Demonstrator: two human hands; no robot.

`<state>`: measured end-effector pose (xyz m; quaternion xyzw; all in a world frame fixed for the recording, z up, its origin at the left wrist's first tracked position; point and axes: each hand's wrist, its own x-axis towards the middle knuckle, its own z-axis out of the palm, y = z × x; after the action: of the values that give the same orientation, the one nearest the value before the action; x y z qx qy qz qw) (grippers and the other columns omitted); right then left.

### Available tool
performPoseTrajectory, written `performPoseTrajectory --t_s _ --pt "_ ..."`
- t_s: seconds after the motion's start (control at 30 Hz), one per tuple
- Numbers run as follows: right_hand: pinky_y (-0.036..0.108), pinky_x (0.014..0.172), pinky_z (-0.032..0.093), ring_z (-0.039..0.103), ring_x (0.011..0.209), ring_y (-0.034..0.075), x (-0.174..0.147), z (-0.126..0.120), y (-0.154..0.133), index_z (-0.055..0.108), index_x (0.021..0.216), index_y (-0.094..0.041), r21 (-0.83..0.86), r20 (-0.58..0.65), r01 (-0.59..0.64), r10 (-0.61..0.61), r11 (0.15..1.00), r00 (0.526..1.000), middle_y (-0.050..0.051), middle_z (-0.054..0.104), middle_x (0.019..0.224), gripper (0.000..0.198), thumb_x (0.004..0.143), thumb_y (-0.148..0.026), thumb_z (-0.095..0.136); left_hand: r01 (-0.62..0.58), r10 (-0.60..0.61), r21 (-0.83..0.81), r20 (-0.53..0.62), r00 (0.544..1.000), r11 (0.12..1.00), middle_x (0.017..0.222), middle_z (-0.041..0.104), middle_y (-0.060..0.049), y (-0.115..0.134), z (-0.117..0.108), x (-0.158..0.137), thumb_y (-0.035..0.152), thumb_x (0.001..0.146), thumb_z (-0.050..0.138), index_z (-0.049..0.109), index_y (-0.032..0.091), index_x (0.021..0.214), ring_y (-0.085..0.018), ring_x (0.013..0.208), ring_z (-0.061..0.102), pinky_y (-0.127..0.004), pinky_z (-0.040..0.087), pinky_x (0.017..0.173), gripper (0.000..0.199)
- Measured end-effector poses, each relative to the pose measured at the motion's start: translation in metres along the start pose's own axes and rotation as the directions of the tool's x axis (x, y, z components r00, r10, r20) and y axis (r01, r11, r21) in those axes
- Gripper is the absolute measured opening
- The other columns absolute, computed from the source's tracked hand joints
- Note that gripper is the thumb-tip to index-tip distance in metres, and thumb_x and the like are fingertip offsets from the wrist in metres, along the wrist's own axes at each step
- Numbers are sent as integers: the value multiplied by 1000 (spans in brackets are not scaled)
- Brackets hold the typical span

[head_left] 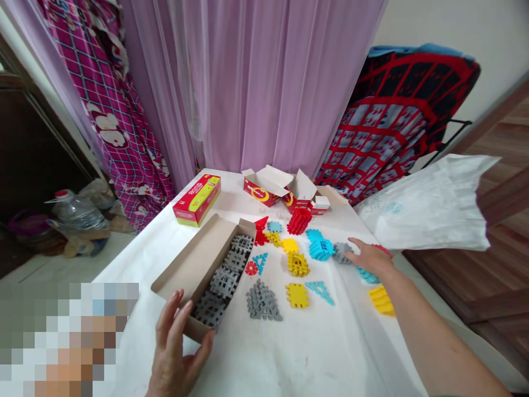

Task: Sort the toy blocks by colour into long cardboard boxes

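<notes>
An open cardboard box [177,256] on the table holds stacks of grey plastic interlocking tiles [225,281]. My left hand [177,342] grips the near end of this box, thumb on its right corner and fingers on the left. Over on the right, my right hand [370,258] reaches across with fingers apart, its fingertips at the edge of a small grey tile stack [341,252]. Blue tiles [367,274] and yellow tiles [382,300] lie below that hand, partly hidden by my arm. A grey triangular stack [263,301] lies right of the box.
A blue tile stack [321,250], yellow tiles [297,264] and a red stack [299,220] sit mid-table. Behind them are opened red boxes [264,187]; a closed red-yellow box [197,199] stands back left. A white plastic bag [430,207] lies at the right edge.
</notes>
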<state>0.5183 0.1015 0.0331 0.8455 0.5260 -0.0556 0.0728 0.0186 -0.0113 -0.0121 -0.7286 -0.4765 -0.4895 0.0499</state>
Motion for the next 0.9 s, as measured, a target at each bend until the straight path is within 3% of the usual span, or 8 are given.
performPoseTrajectory --t_s 0.17,0.33,0.4,0.5,0.67,0.8,0.9 --pt "38 85 49 67 107 30 0 -3 5 60 134 -21 60 -12 6 -6 998 1000 13 71 120 49 91 -41 49 29 -30 3 31 999 1000 150 41 -15 0 -1 0 14 81 69 33 29 149 -31 139 43 -52 46 109 79" --pt "35 76 50 69 96 28 -40 -16 -10 73 112 -21 194 -264 15 38 981 964 10 75 108 37 87 -35 50 42 -42 -12 18 999 999 151 41 -14 -1 0 -1 12 78 72 35 30 149 -32 138 45 -53 42 112 83" --pt "31 72 50 70 87 24 -70 -16 -28 77 96 -24 284 -292 143 -56 948 955 5 77 98 30 85 -34 51 45 -44 -34 18 999 998 152 40 -14 -2 0 0 11 77 74 34 30 150 -31 137 45 -53 40 113 85" --pt "29 70 48 69 82 21 -119 -5 -61 76 85 -27 326 -165 365 -328 872 930 1 76 89 24 85 -35 53 35 -34 -50 14 999 998 153 39 -14 -3 0 0 11 76 75 33 31 150 -31 137 46 -52 40 113 88" --pt "28 70 48 68 77 18 -175 19 -105 74 92 -27 343 -118 394 -377 853 919 0 74 92 17 85 -31 58 26 -25 -36 7 1000 999 152 39 -14 -2 0 0 11 75 75 33 30 150 -31 137 46 -52 42 112 88" --pt "29 78 50 68 88 18 -183 36 -116 72 99 -26 363 -262 460 -385 810 885 2 72 101 21 90 -28 54 21 -21 -29 -3 1000 999 151 40 -15 -1 -1 2 13 77 74 35 28 150 -32 137 45 -51 42 112 84" --pt "31 84 51 66 100 21 -173 45 -106 69 109 -24 310 -363 385 -266 869 893 6 69 111 27 93 -29 48 25 -25 -23 8 1000 999 151 41 -15 -2 -1 2 16 79 72 35 28 149 -32 136 46 -51 44 109 81"
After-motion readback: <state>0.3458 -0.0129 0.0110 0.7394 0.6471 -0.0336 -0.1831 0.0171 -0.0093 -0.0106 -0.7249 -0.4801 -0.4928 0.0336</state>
